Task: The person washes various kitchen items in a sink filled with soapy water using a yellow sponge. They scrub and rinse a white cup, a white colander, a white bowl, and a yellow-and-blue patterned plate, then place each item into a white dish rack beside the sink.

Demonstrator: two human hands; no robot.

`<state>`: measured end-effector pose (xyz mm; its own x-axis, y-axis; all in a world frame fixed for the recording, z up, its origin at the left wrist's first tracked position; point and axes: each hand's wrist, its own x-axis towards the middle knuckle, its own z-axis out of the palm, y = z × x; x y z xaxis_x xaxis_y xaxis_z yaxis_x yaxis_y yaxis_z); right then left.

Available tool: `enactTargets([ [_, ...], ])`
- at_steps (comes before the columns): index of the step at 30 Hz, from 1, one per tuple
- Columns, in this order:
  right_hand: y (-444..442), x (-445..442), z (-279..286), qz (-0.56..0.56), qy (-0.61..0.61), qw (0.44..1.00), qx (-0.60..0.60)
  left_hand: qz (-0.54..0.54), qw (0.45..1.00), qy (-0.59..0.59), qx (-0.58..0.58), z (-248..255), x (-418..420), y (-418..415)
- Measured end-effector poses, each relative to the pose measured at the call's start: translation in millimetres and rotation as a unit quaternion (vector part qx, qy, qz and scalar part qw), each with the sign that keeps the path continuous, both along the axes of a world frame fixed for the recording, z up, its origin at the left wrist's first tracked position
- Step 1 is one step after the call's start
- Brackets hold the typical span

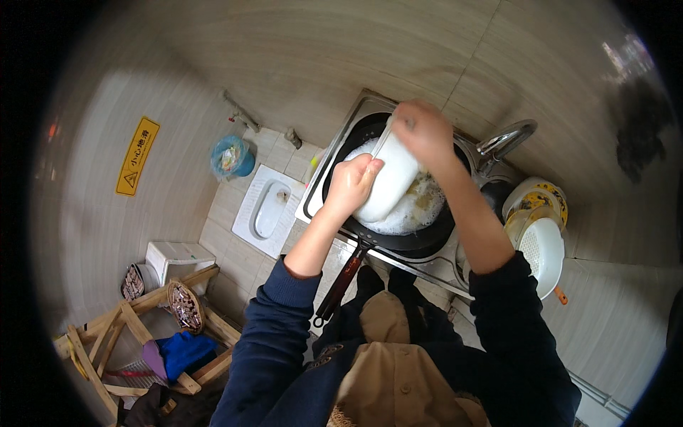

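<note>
A white container (pixel 392 184) is tilted on its side above a black frying pan (pixel 408 244). My left hand (pixel 352 184) grips its near rim, thumb on top. Curled over the far end of the same rim is my right hand (pixel 424 133), blurred, with its fingertips hidden. White foam and cloudy water (pixel 419 211) fill the pan, and the container's lower corner meets the foam. The pan sits over a steel sink (pixel 315 205), its dark handle (pixel 344 283) jutting towards my body.
A chrome faucet (pixel 507 137) rises right of the pan. Beyond it are stacked patterned bowls (pixel 559 200) and a white colander (pixel 547 261). On the left are a squat toilet (pixel 267 208), a lined blue bin (pixel 244 161) and a wooden rack (pixel 136 320). Walls stand close.
</note>
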<state>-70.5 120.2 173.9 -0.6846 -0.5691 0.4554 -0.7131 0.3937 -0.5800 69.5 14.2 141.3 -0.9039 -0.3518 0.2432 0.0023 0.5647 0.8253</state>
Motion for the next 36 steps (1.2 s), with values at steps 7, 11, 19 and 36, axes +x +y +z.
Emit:
enactTargets([
  [7, 18.1, -89.5, -71.9, 0.062, -0.544, 0.831, -0.096, -0.044, 0.969, 0.027, 0.243, 1.9, 15.1, -30.3],
  [11, 32.3, -58.3, -86.5, -0.006, -0.676, 0.723, -0.142, 0.003, 0.901, 0.05, 0.431, -13.0, 26.3, -36.3],
  [19, 70.4, -63.6, -133.9, -0.011, -0.721, 0.647, -0.248, 0.098, 0.791, 0.122, 0.592, -20.5, 17.3, -35.8],
  [36, 26.1, 65.9, -142.7, -0.26, -0.507, 0.592, -0.57, 0.276, 0.71, 0.256, 0.595, -19.4, -23.9, 51.2],
])
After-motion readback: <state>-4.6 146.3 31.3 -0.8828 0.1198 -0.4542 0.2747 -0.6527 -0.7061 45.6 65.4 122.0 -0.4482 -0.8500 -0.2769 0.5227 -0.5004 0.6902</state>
